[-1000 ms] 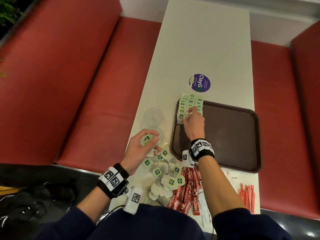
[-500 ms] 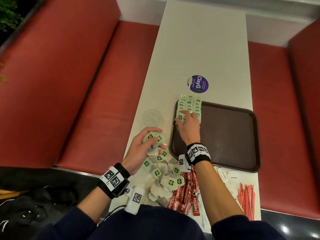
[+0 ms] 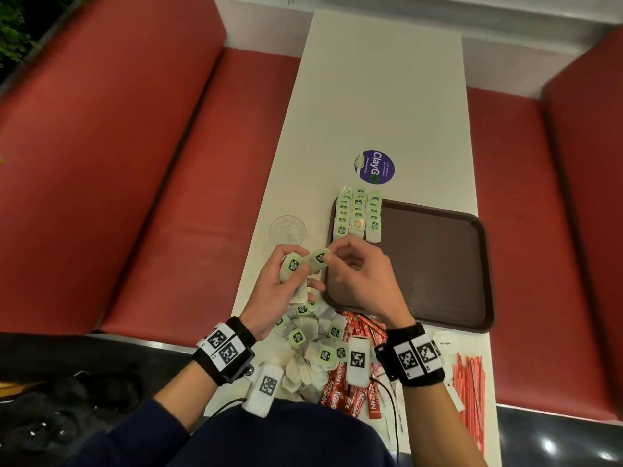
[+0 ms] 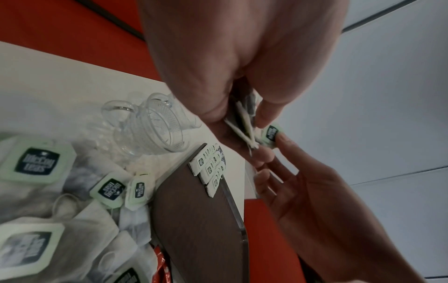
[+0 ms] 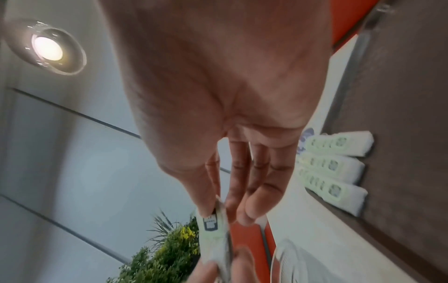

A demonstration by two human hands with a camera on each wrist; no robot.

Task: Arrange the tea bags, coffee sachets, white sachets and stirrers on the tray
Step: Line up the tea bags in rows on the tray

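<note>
Tea bag (image 3: pixel 319 257) pinched by right hand (image 3: pixel 362 281), drawn from bundle gripped in left hand (image 3: pixel 279 288), above worktop beside tray (image 3: pixel 438 264). Best pulled singly, laid extending rows (image 3: pixel 359 214).

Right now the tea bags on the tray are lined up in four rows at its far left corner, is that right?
Not quite: the tea bags on the tray form three rows, not four, as the head view shows. They do sit at its far left corner.
</note>
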